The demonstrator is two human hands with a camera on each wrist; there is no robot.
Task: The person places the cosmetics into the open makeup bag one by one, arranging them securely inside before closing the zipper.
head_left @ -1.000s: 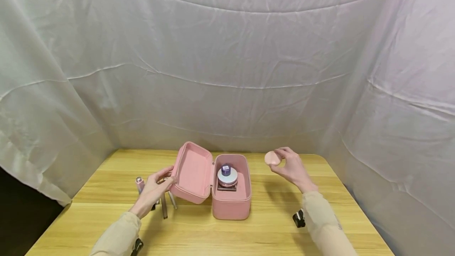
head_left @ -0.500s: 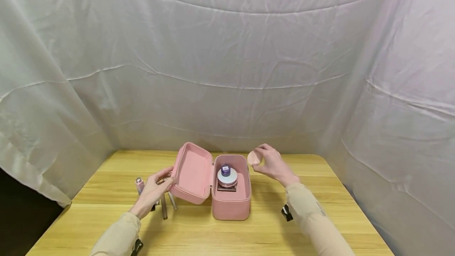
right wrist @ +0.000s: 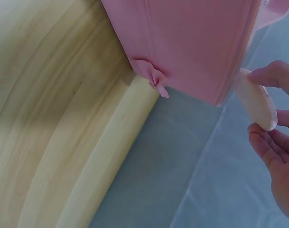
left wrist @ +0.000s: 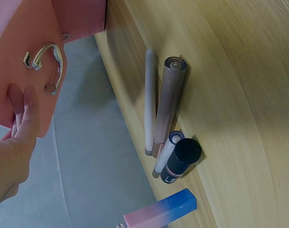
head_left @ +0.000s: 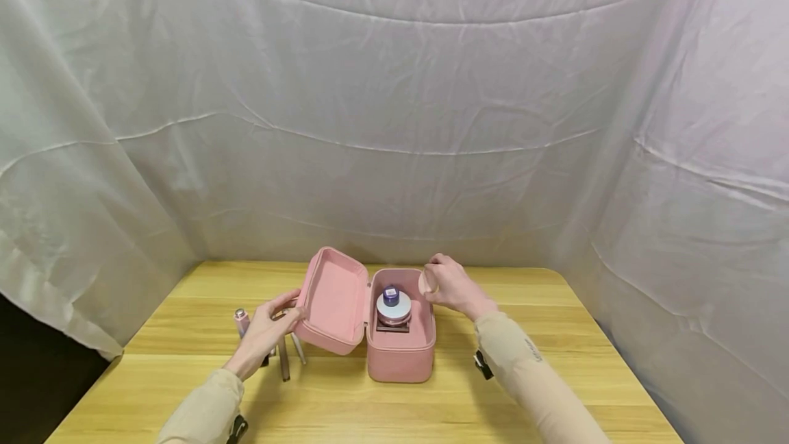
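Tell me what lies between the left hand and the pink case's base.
The open lid, gripped by the left hand and hinged to the base; the head view shows it.

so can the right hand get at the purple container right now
Probably, once the right hand puts down the pale disc it pinches: the lid is open and the purple container tops the stack in the pink case, with nothing over it.

Both arms (head_left: 524, 365) are stretched out in front. The left grip (head_left: 265, 327) pinches between thumb and fingers; so does the right grip (head_left: 455, 286).
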